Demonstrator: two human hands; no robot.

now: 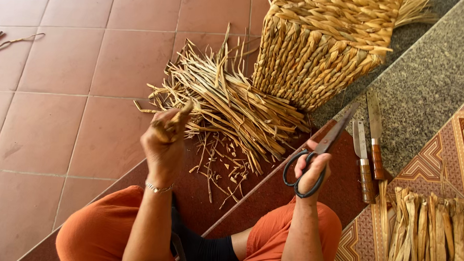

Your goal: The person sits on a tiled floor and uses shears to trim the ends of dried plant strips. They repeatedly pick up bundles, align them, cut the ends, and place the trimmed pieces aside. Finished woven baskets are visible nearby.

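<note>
A floor of large reddish-brown tiles (64, 63) fills the left and top of the view, meeting a dark red step (271, 193) and a speckled grey stone band (424, 86) that run diagonally on the right, with patterned tiles (447, 153) beyond. At the top stands a woven basket (322, 41) of braided straw-coloured fibre, its unwoven loose strands (228, 104) fanning down and left across the floor toward the person. Short trimmed offcuts (220, 171) lie scattered on the step just below those strands. At the lower right lies a bundle of flat dried leaves (434, 230), side by side on the patterned tiles.

The person sits with knees in orange trousers (100, 229) at the bottom edge. The left hand (165, 138) is raised and closed, pinching the ends of a few strands (178, 116) between fingers and thumb (a thin bracelet sits on that wrist). The right hand (313, 169) is closed through the black loop handles of a pair of scissors (324, 144), whose blades point up and right, shut or nearly so, clear of the fibre. Just to the right of the scissors, two knives (370, 151) with wooden handles lie parallel, touching or almost touching each other, across the step's edge and the grey band.
</note>
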